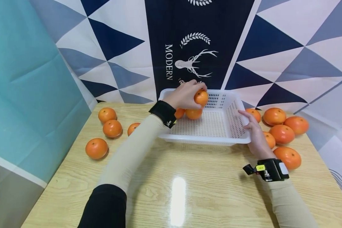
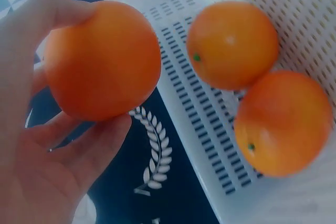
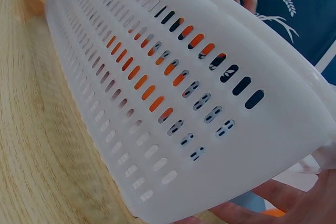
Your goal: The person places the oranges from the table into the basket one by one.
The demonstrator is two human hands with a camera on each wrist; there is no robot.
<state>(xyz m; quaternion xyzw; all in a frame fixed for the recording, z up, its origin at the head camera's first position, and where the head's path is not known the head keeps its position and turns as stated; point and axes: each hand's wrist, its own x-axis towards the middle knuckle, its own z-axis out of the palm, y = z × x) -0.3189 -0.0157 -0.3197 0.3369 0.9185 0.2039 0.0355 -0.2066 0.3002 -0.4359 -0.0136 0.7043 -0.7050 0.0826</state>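
In the head view my left hand (image 1: 186,95) grips an orange (image 1: 201,98) above the left part of a white perforated plastic basket (image 1: 198,139). The left wrist view shows thumb and fingers curled round this orange (image 2: 105,61). Below it, two more oranges (image 2: 233,44) (image 2: 283,123) lie side by side on the basket floor. My right hand (image 1: 255,134) holds the basket's right end, fingertips at the rim. Close up in the right wrist view, its fingers (image 3: 283,200) are partly hidden behind the basket wall (image 3: 220,166).
Several loose oranges (image 1: 96,148) lie on the wooden table (image 1: 148,196) left of the basket. Several more (image 1: 287,157) are grouped to the right, close to the right hand and wrist. A patterned cloth (image 1: 276,57) hangs right behind the basket.
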